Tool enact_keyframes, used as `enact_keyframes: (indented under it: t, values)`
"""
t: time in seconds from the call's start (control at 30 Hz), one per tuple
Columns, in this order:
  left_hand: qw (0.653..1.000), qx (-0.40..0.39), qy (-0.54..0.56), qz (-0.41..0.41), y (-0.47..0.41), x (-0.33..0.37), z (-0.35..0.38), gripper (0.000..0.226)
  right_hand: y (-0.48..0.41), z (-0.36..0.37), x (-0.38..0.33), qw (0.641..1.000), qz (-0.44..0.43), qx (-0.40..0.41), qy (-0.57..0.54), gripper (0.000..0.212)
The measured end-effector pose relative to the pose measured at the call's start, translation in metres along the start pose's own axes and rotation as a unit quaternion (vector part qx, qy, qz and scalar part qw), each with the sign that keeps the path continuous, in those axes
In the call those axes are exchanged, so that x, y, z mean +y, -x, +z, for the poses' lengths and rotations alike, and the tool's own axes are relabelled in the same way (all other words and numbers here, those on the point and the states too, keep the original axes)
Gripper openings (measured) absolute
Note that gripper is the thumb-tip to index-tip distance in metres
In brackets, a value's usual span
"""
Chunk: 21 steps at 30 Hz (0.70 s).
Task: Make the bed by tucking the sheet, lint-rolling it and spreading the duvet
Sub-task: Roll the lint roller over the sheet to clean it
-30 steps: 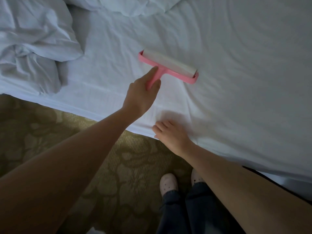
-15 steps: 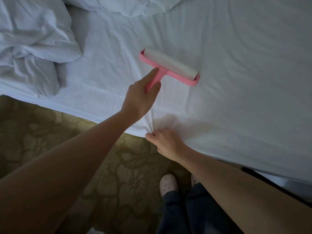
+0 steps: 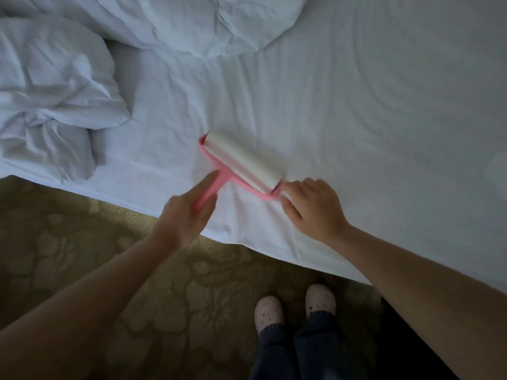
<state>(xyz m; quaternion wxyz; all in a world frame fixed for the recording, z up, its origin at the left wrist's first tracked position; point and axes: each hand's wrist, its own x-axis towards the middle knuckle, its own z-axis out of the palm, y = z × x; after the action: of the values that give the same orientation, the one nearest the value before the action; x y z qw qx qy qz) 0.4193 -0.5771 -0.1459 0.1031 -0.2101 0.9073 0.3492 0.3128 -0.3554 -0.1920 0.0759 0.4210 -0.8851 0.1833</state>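
Left hand (image 3: 189, 215) holds the roller (image 3: 244, 163) on the sheet (image 3: 370, 127), with the right hand (image 3: 312, 209) beside it
The roller lies on the sheet near the bed's edge, its pink handle gripped by the left hand, which is motion-blurred, so the fingers behind the handle are hard to make out. The right hand rests on the sheet just beside the roller's right end with its fingers bent. I cannot tell whether it pinches sheet, touches the pink frame or holds nothing. Left of the roller and well apart, the bunched duvet (image 3: 55, 91) is cut off by the picture's edge. A second white heap (image 3: 208, 23) beyond the roller is cut off too. Nearer than the roller are the carpet (image 3: 109, 270) and two shoes (image 3: 269, 311)
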Motion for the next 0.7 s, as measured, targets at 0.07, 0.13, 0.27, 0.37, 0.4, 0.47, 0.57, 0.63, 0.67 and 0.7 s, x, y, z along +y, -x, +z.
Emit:
enact_keyframes:
  t: [0.07, 0.13, 0.27, 0.37, 0.4, 0.47, 0.57, 0.63, 0.67, 0.7]
  values:
    - [1.0, -0.019, -0.008, -0.005, 0.01, -0.008, -0.012, 0.05, -0.01, -0.007, 0.01, 0.998, 0.049, 0.024, 0.009, 0.029]
    - [1.0, -0.02, -0.004, 0.014, 0.005, -0.006, -0.022, 0.05, -0.022, -0.011, 0.014, 0.995, 0.085, 0.051, 0.012, 0.027]
    - [0.997, -0.045, -0.001, 0.06, -0.03, 0.029, -0.021, 0.045, -0.042, -0.015, 0.016, 0.989, 0.111, 0.096, 0.003, 0.025]
    - [0.993, -0.068, -0.029, 0.092, -0.065, 0.064, -0.005, 0.048, -0.048, -0.016, 0.028, 0.986, 0.141, 0.093, 0.005, 0.03]
    - [0.992, -0.071, -0.042, 0.099, -0.076, 0.078, 0.001, 0.047, -0.048, -0.017, 0.034, 0.984, 0.153, 0.088, 0.01, 0.032]
    - [0.989, -0.07, -0.068, 0.112, -0.097, 0.106, 0.011, 0.047, -0.044, -0.018, 0.051, 0.981, 0.177, 0.075, 0.024, 0.036]
    - [0.985, -0.06, -0.096, 0.129, -0.128, 0.145, 0.026, 0.047, -0.039, -0.023, 0.085, 0.97, 0.237, 0.047, 0.015, 0.047]
    - [0.983, -0.061, -0.106, 0.136, -0.148, 0.17, 0.037, 0.046, -0.038, -0.028, 0.114, 0.957, 0.29, 0.026, 0.003, 0.056]
    - [0.983, -0.06, -0.107, 0.135, -0.159, 0.183, 0.044, 0.047, -0.038, -0.031, 0.13, 0.951, 0.308, 0.02, 0.002, 0.059]
    - [0.983, -0.059, -0.108, 0.134, -0.171, 0.196, 0.05, 0.047, -0.038, -0.034, 0.147, 0.947, 0.32, 0.018, 0.002, 0.061]
